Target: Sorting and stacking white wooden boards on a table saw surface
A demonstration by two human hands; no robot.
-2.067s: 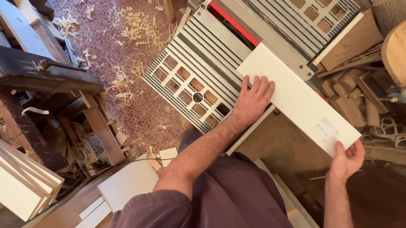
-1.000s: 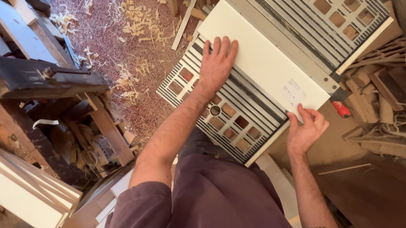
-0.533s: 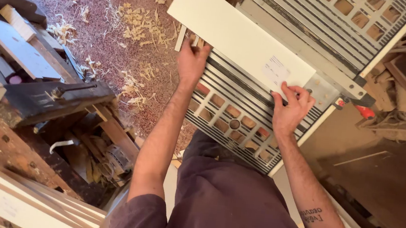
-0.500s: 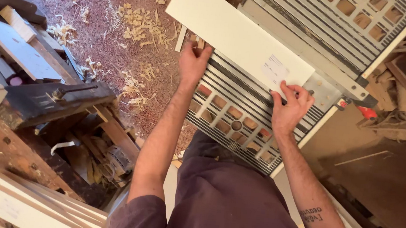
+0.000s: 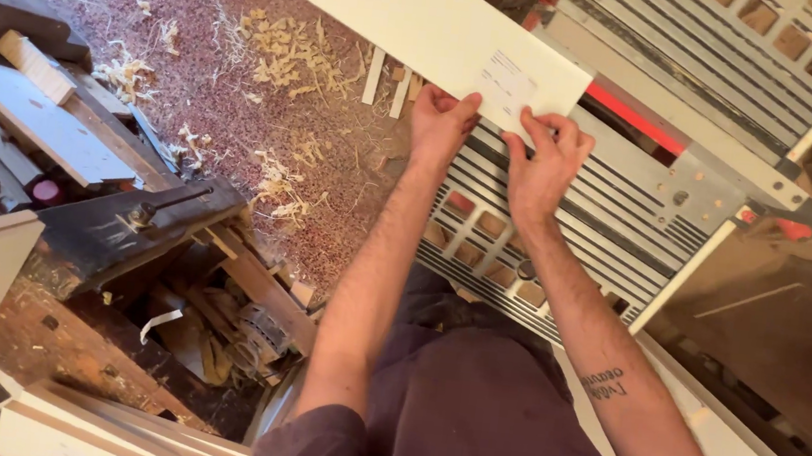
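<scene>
- Evidently, the near end of the white board [image 5: 428,21] is pinched by the left hand [image 5: 440,126], fingers curled under its edge, so it is kept flat on the saw table [image 5: 630,196];
- the right hand [image 5: 544,162] is pressed just beside it, fingertips on the board's paper label [image 5: 504,88], steadying it;
- beyond the table's far edge, most of the board is overhanging the shavings-strewn floor [image 5: 239,90].

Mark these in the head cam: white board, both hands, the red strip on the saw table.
white board [image 5: 418,18], head view, middle of its flat face
left hand [image 5: 440,126], head view, back of the hand
right hand [image 5: 540,164], head view, back of the hand
red strip [image 5: 634,118], head view, its midlength
</scene>
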